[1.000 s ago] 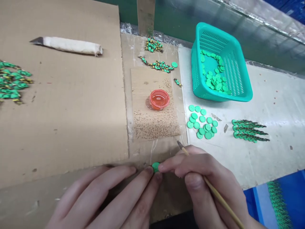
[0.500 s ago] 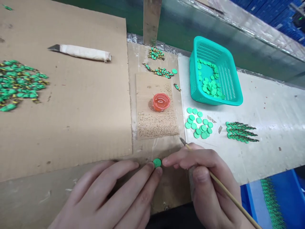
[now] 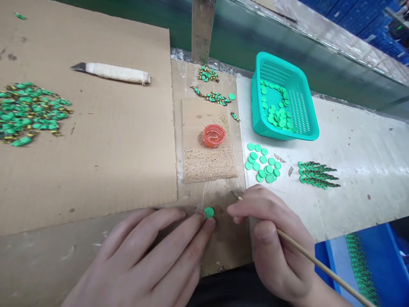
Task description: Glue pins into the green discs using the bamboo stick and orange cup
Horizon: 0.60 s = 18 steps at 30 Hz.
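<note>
A small green button-like disc with tiny holes lies near the table's front edge. Two fingertips of my left hand steady it from the left and the near side. In my right hand is a thin wooden-handled paintbrush. Its dark tip points up and left, a little to the right of the disc and apart from it. Beyond the hands, a red cup of clear liquid stands on a speckled cardboard piece. Loose green discs lie to the right of the cup.
A turquoise basket holds more discs. Rows of green-and-dark pieces lie on the right. On the left cardboard are a wrapped-handle knife and a pile of green pieces. A blue bin stands at lower right.
My right index fingertip has drawn back from beside the disc, to the right. The brush tip has swung left and closer to the disc. My left fingers stay at the disc.
</note>
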Motion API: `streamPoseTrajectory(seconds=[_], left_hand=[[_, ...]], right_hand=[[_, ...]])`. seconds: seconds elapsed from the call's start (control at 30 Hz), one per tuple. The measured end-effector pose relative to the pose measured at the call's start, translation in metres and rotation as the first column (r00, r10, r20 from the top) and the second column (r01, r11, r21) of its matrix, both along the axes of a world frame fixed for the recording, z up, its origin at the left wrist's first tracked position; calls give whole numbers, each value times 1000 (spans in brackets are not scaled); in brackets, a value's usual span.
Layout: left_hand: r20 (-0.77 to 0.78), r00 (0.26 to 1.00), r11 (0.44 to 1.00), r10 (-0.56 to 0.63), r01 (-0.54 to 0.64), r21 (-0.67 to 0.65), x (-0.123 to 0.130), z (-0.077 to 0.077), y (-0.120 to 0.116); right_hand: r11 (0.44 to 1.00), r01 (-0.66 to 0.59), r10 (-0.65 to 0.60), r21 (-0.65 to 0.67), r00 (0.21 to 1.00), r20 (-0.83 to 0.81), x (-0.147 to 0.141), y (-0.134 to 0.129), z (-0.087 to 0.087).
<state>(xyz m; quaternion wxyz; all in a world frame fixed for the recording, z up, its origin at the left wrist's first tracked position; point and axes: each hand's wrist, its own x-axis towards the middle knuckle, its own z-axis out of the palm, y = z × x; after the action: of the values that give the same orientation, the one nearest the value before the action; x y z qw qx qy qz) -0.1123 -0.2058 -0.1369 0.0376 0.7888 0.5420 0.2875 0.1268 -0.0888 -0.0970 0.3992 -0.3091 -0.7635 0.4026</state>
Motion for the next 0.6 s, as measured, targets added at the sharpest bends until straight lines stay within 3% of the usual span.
streamPoseTrajectory(seconds=[0.13, 0.2, 0.33, 0.6], left_hand=[[1, 1000, 1000, -5, 5, -28, 0, 2, -2], [-3, 1000, 999, -11, 11, -44, 1, 4, -1], [-6, 1000, 998, -20, 20, -54, 1, 5, -1], [29, 1000, 999, -4, 5, -32, 0, 3, 0]], right_hand=[[978, 125, -141, -167, 986, -87, 2, -8, -8], [970, 116, -142, -215, 984, -110, 2, -9, -9], [984, 61, -73, -167, 995, -67, 1, -5, -8], [986, 83, -80, -142, 996, 26, 0, -4, -5]])
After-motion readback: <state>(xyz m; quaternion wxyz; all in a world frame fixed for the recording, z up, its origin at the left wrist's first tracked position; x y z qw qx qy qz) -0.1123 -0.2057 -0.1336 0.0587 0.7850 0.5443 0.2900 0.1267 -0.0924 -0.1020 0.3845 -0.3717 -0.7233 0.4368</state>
